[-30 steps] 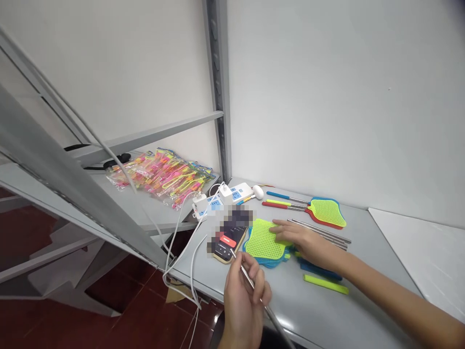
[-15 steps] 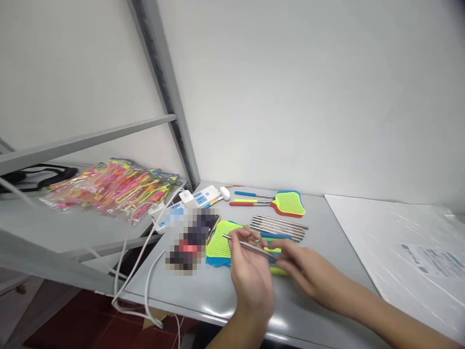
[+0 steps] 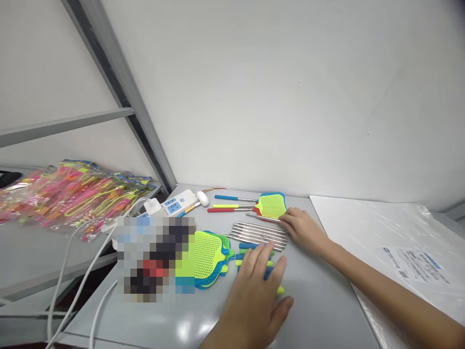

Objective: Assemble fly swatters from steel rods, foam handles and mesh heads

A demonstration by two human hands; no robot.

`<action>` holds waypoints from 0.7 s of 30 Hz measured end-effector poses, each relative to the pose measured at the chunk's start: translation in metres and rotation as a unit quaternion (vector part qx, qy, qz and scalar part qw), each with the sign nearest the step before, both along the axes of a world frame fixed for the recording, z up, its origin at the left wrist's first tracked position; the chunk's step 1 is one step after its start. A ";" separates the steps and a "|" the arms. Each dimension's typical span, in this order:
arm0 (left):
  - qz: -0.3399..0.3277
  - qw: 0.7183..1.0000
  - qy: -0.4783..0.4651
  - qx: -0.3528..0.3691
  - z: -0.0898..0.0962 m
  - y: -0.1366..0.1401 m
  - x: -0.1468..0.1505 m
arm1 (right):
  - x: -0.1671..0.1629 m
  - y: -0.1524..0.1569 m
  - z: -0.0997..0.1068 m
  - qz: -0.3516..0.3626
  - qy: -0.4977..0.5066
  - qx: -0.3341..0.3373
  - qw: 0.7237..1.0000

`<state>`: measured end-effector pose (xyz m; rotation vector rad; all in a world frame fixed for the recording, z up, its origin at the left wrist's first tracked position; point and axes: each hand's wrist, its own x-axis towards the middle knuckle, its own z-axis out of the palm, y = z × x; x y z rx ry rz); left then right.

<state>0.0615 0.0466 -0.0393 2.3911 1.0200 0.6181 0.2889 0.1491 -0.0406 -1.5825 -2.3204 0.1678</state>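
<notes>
My right hand (image 3: 302, 229) is closed on one end of a thin metal rod (image 3: 262, 217), just in front of the assembled fly swatters. Several similar rods (image 3: 256, 233) lie side by side nearer to me. My left hand (image 3: 256, 291) is open, its fingers spread over blue, green and yellow handle grips (image 3: 247, 246), which it partly hides; whether it touches them I cannot tell. To its left is a stack of fly swatter heads (image 3: 205, 254), yellow-green on top, with blue and green ones beneath. Behind lie fly swatters with a blue handle (image 3: 225, 197) and a red handle (image 3: 221, 210).
A white power strip (image 3: 177, 203) with cables and a white rounded case (image 3: 202, 198) sit at the back left. Bagged colourful items (image 3: 83, 194) fill the neighbouring shelf. A plastic-wrapped white package (image 3: 363, 232) lies on the right. Part of the left side is pixelated.
My hands have separated. The right hand has moved the rod away from the left, towards the back by the swatters; my left hand has let go of it and opened. The view has shifted right.
</notes>
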 end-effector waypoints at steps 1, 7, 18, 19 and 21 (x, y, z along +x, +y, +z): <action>-0.005 0.999 0.041 0.001 0.000 0.005 -0.002 | -0.002 0.000 0.001 0.010 -0.012 0.007 1.000; 0.007 0.993 0.118 -0.005 -0.007 0.027 -0.001 | -0.007 0.006 0.012 0.080 -0.089 0.040 0.992; 0.012 0.992 0.123 -0.009 -0.015 0.041 0.005 | -0.071 0.093 0.011 0.161 -0.051 -0.001 0.986; 0.009 0.992 0.123 -0.015 -0.016 0.041 0.006 | -0.076 0.096 0.008 0.167 -0.050 -0.005 0.985; 0.003 0.993 0.119 -0.023 -0.015 0.042 0.007 | -0.081 0.101 0.004 0.170 -0.046 -0.016 0.984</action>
